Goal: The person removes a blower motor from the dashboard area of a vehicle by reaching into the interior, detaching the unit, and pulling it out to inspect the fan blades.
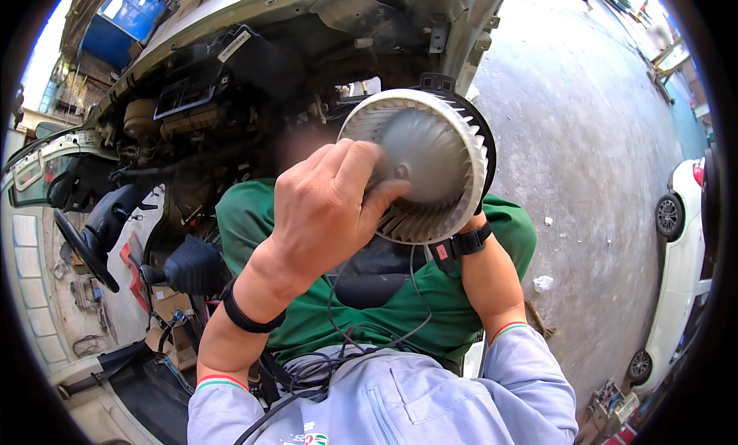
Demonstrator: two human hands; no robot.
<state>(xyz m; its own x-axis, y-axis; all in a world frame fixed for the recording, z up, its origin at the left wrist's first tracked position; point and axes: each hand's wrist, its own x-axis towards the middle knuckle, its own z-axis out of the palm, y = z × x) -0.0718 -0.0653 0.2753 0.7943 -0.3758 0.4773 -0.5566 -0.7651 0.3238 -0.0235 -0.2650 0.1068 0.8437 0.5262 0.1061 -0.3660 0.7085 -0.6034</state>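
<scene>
My left hand (330, 184) is curled at the centre of a pale blower fan wheel (434, 149) with curved blades, thumb and index finger at its hub. The wheel has a dark round backing (483, 137) behind it. My right arm (488, 276) rises to the back of the fan, where that hand and its fingers are hidden. The fan is held over my green-clad legs (500, 222), and thin dark cables (338, 353) lie across my lap.
I am in a stripped car interior with exposed dashboard structure (184, 114), a steering wheel (81, 245) and a gear lever (184, 264) at left. On the right are a grey concrete floor (576, 137), crumpled litter (542, 283) and a white car (669, 268).
</scene>
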